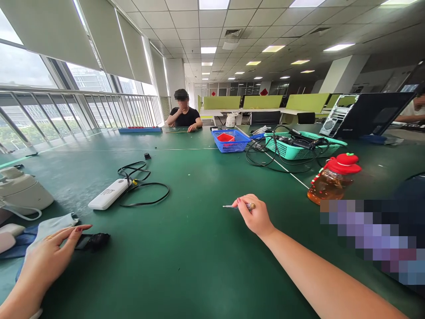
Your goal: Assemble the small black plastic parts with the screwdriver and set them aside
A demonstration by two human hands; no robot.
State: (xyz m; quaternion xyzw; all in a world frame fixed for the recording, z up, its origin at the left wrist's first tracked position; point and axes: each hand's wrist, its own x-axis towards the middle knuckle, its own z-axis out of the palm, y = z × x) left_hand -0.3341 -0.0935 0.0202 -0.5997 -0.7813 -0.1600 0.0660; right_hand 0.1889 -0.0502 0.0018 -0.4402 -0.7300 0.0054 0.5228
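My right hand [254, 215] is closed around a slim pen-like tool [229, 206], held just above the green tabletop [186, 274]. The tool's thin pale tip points left, and its gold-coloured end shows past my fingers; its exact kind is unclear. At the lower left, my left hand [49, 261] lies with fingers stretched out over a light blue cloth [59, 221]. Its fingertips are over or touching a dark flat thing with a bunched black end [98, 242], partly covered by the hand.
Ahead lie a white power bank [109, 194] and black cable [168, 195]. A red-lidded bottle [332, 179] stands right, near a teal basket [288, 153] of cables and a blue basket [229, 146]. A beige bottle [23, 190] stands left. Across the table sits a person [184, 115].
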